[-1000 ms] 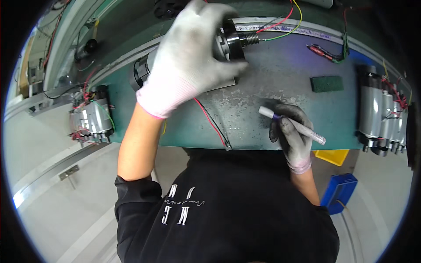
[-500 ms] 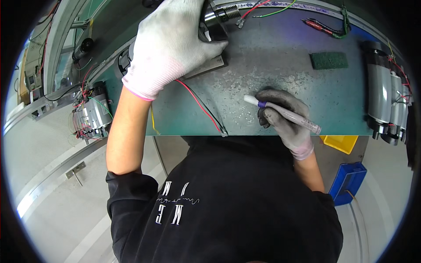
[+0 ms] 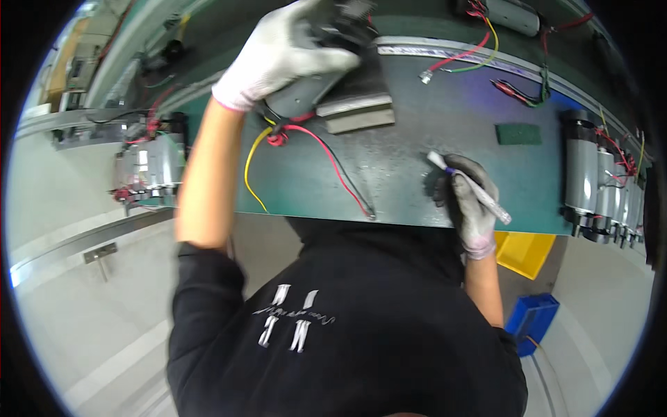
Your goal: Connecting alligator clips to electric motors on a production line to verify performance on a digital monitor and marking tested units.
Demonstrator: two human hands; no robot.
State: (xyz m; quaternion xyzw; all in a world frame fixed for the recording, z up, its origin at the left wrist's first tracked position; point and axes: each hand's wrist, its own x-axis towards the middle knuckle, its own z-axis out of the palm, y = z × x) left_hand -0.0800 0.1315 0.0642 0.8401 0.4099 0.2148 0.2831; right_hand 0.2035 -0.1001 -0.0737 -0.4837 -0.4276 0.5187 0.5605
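Observation:
My left hand, in a white knit glove, is closed around a grey and black electric motor at the far left of the bench. The fingers cover much of its dark end, which is blurred. Red, black and yellow leads trail from the motor toward the near edge. Beside it rests a metal block. My right hand, in a glove with dark-stained fingers, grips a white marker pen with a purple band. Its pale end points up and to the left, above the bench near the front edge.
A green scouring pad and red-and-black clip leads lie at the right. Several motors line the right end, others the left. Another motor sits beyond the rail. Yellow and blue bins stand below.
The view has shifted. My left hand and the motor have turned and moved away from me, showing more of the motor's grey body and the metal block. My right hand still holds the marker pen.

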